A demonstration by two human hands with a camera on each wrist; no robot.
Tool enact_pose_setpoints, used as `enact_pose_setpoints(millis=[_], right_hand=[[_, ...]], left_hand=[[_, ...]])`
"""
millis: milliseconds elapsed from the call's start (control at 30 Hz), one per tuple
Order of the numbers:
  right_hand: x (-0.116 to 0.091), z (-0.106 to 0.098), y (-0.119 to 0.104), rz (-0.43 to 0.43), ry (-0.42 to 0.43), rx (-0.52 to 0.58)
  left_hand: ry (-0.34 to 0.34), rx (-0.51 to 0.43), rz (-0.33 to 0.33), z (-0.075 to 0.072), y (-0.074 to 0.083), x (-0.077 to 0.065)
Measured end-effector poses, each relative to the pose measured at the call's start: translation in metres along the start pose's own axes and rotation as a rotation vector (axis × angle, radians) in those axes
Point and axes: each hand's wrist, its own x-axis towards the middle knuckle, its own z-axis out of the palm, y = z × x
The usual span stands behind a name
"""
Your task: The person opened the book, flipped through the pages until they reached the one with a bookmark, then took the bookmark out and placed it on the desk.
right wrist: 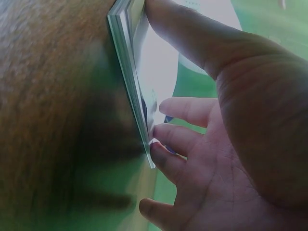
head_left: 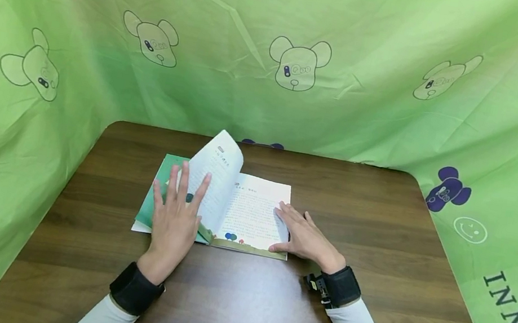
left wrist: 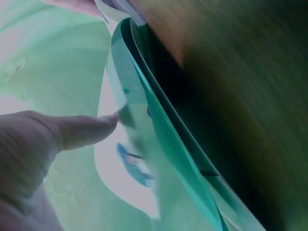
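An open picture book lies on the brown table, with a white text page curling up over its middle. My left hand lies flat, fingers spread, on the green left-hand pages and against the curled page. In the left wrist view the thumb touches the bent green pages. My right hand rests flat with straight fingers on the right page's outer edge. The right wrist view has its fingers against the page edges.
Green cloth with cartoon bear prints walls the table on three sides. A purple bear and dark lettering mark the right wall. Bare wood lies in front of and right of the book.
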Motion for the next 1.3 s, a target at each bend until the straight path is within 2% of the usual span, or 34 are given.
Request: enact_pose_setpoints(millis=[100,167,700,933,1300], right_hand=[[0.0,0.0,0.0,0.003,-0.002,0.003],[0.0,0.0,-0.001,0.005,-0.005,0.006],[-0.001,-0.002,0.006,-0.05,-0.026,0.044],[0.0,-0.004,0.011,-0.08,-0.059,0.091],[0.0,-0.005,0.015,-0.093,-0.078,0.131]], left_hand=[[-0.115,0.051,0.058,0.0,0.001,0.0],[-0.169,0.058,0.087,0.0,0.002,0.0],[-0.392,0.043,0.203,0.004,0.002,-0.012],[-0.496,-0.069,0.173,0.005,0.004,-0.019],[-0.549,-0.154,0.093,0.012,0.004,-0.024]])
